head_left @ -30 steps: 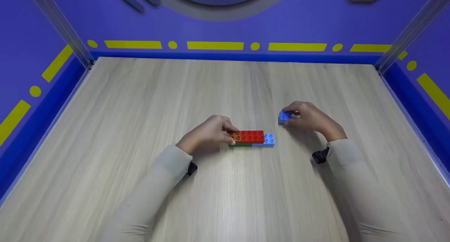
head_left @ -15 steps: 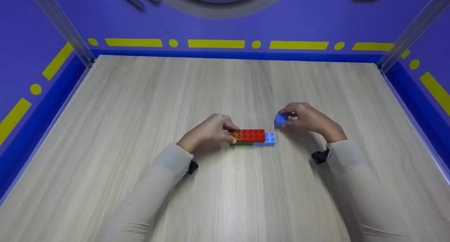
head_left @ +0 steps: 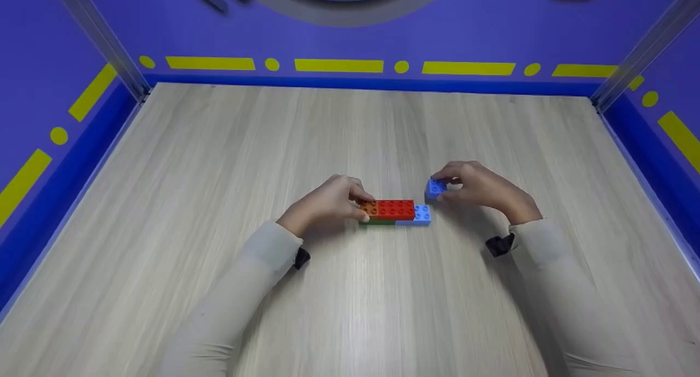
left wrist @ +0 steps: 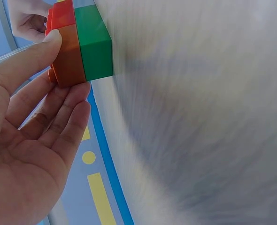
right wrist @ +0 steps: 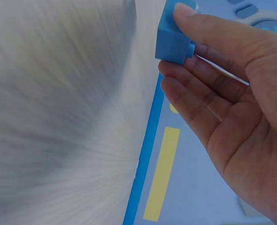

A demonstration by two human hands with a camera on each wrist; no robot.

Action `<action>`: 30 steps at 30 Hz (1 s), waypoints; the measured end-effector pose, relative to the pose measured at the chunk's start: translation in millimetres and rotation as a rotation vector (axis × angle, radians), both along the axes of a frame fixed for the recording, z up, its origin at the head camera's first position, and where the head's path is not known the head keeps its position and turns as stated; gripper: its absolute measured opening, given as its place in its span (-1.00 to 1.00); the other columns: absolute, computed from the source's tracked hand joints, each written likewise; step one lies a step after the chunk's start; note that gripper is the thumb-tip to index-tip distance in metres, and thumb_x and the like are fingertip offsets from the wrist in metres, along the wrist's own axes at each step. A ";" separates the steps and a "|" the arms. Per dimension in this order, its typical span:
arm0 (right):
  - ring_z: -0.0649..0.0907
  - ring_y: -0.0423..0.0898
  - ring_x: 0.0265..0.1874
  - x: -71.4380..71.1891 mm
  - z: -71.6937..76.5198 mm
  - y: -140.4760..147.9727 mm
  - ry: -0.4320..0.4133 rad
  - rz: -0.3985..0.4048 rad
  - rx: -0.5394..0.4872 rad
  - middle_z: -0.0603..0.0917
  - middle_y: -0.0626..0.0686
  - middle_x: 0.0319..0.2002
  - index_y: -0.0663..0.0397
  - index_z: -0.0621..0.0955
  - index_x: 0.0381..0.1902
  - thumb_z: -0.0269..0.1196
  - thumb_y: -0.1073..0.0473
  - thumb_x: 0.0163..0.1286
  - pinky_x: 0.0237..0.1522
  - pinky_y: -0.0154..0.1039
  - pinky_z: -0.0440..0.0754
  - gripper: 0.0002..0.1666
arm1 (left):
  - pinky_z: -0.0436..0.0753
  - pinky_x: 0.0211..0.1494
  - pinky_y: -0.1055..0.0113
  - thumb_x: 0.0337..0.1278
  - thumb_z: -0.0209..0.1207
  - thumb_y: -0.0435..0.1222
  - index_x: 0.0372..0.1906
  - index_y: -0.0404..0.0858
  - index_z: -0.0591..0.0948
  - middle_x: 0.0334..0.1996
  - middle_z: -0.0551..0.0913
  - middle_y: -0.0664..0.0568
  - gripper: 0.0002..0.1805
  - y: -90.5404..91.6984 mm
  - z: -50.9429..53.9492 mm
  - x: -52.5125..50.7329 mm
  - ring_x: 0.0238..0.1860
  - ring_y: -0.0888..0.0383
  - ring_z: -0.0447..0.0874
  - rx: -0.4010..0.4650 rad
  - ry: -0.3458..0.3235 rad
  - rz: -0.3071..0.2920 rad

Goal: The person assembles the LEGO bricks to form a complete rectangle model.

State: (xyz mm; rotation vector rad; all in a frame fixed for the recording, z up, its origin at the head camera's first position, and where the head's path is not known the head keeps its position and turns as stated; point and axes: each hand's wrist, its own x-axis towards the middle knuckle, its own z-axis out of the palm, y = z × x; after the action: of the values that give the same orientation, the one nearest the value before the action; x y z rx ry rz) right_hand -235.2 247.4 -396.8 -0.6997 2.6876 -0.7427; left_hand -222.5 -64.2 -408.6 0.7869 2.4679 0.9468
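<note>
My left hand [head_left: 328, 202] pinches the orange brick [head_left: 372, 209] at the left end of a joined row of bricks. Beside it on the same upper layer is a longer red brick [head_left: 396, 209]. Underneath lie a green brick [head_left: 381, 222] and, to the right, a light blue brick [head_left: 422, 215] whose studs show past the red one. In the left wrist view the thumb lies on the orange brick [left wrist: 69, 58], clear of the green brick [left wrist: 95, 49]. My right hand [head_left: 478, 186] pinches a blue brick [head_left: 436, 189], studs up, behind and right of the row, apart from it.
The bricks are on a wide wood-grain table [head_left: 262, 147]. Purple-blue panels with yellow marks [head_left: 339, 65] stand along its back and both sides, with metal posts [head_left: 123, 65] at the back corners.
My right hand has shifted a little left and toward me with the blue brick. The left hand keeps its hold on the orange brick. The head view has tilted slightly.
</note>
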 end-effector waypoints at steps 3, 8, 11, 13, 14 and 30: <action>0.62 0.13 0.05 0.8 0.9 -1.3 -0.011 -0.001 0.003 0.64 0.18 0.05 0.23 0.61 0.11 0.34 0.27 0.23 0.11 0.07 0.55 -0.53 | 0.42 -0.19 0.44 -0.08 0.43 -0.30 -0.01 -0.21 0.71 -0.21 0.67 0.00 -0.59 0.5 -0.1 -0.5 -0.29 0.21 0.41 -0.004 0.002 -0.002; 0.63 0.13 0.05 2.9 3.0 -3.5 -0.011 0.003 0.000 0.65 0.17 0.05 0.21 0.61 0.11 0.34 0.27 0.23 0.12 0.07 0.55 -0.54 | 0.43 -0.17 0.43 -0.07 0.43 -0.30 0.00 -0.20 0.70 -0.20 0.67 0.01 -0.58 0.5 -0.5 -0.7 -0.27 0.22 0.42 -0.009 -0.004 0.001; 0.63 0.13 0.03 4.7 4.9 -5.2 0.006 0.018 0.012 0.66 0.16 0.03 0.20 0.62 0.11 0.33 0.27 0.23 0.11 0.07 0.56 -0.54 | 0.43 -0.16 0.42 -0.07 0.43 -0.29 0.01 -0.19 0.70 -0.18 0.67 0.01 -0.57 0.0 -0.6 -0.3 -0.26 0.21 0.43 -0.006 -0.002 0.002; 0.64 0.12 0.02 5.8 5.9 -6.5 0.015 0.035 0.018 0.66 0.15 0.02 0.20 0.62 0.11 0.33 0.27 0.22 0.10 0.06 0.57 -0.55 | 0.42 -0.15 0.41 -0.07 0.43 -0.29 0.02 -0.19 0.70 -0.17 0.67 0.01 -0.57 -0.4 -0.8 -0.1 -0.26 0.20 0.43 -0.004 -0.002 0.003; 0.64 0.12 0.01 6.4 6.4 -7.2 0.020 0.045 0.020 0.66 0.15 0.01 0.20 0.62 0.11 0.33 0.27 0.22 0.09 0.06 0.57 -0.54 | 0.42 -0.15 0.41 -0.07 0.43 -0.29 0.02 -0.19 0.70 -0.17 0.67 0.01 -0.57 -0.5 -0.8 0.0 -0.25 0.19 0.44 -0.002 0.001 0.003; 0.67 0.07 -0.04 11.5 8.0 -15.6 0.049 0.137 -0.017 0.68 0.12 -0.04 0.20 0.64 0.07 0.39 0.26 0.16 0.02 0.03 0.62 -0.53 | 0.46 -0.14 0.43 -0.07 0.43 -0.30 -0.01 -0.21 0.71 -0.20 0.68 0.03 -0.60 0.8 -0.6 -1.1 -0.21 0.18 0.51 -0.001 -0.022 0.015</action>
State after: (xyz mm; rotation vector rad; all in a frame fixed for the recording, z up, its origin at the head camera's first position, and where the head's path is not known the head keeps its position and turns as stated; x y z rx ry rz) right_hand -223.7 231.8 -388.8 -0.9071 2.6472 -0.7225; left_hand -223.6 -63.4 -409.2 0.7540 2.4583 0.9552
